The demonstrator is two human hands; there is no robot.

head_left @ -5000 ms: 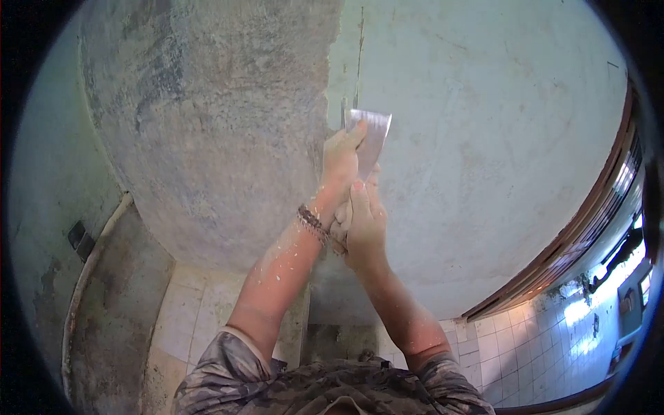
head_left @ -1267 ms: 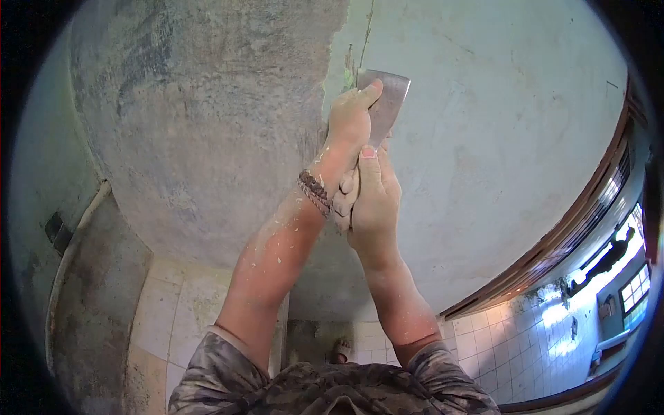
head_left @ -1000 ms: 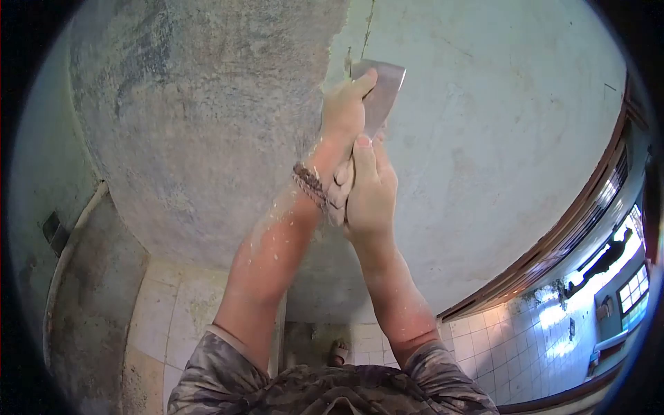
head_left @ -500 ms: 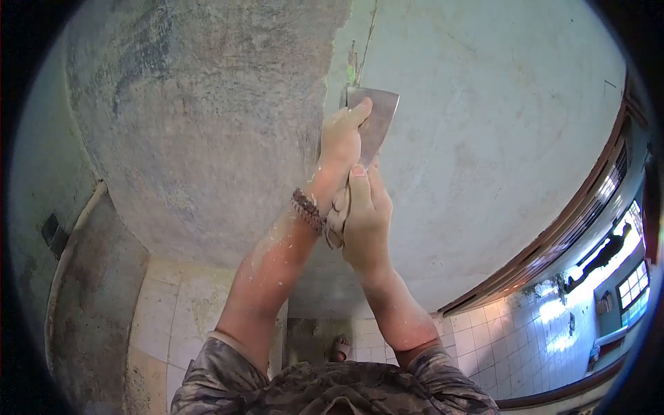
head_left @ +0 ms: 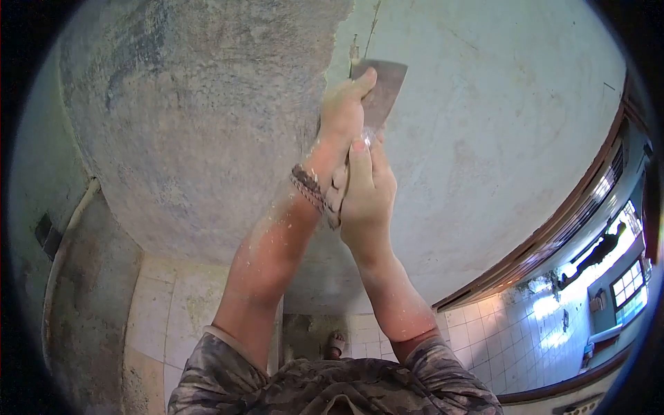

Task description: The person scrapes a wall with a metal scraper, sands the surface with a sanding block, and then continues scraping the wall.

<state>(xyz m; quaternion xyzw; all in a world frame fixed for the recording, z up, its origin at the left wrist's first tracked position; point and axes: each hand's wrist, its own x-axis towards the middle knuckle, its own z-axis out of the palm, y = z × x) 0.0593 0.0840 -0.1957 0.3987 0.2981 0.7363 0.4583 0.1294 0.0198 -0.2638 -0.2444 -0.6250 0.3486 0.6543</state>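
A wide-bladed paint scraper point(head_left: 387, 86) is held against the wall, beside the ragged edge of the pale green paint point(head_left: 484, 138). My right hand point(head_left: 368, 197) is closed around its handle, which is mostly hidden in the fingers. Higher up, my left hand point(head_left: 342, 111) grips the left side of the blade with the thumb laid over the metal; its other fingers are out of sight behind. Left of the hands the wall is bare, rough grey plaster point(head_left: 207, 131). A crack point(head_left: 373, 28) runs upward above the blade. Pale flecks cover my left forearm.
A braided bracelet point(head_left: 308, 187) circles my left wrist. Below are pale floor tiles point(head_left: 152, 311) and a foot in a sandal point(head_left: 337, 342). A brown wooden frame point(head_left: 546, 238) curves along the right, with a window point(head_left: 628, 283) beyond. At far left stands a raised grey slab point(head_left: 93, 277).
Both hands and the scraper have moved up the wall. The blade now covers the lower part of the damaged spot where the crack ends.
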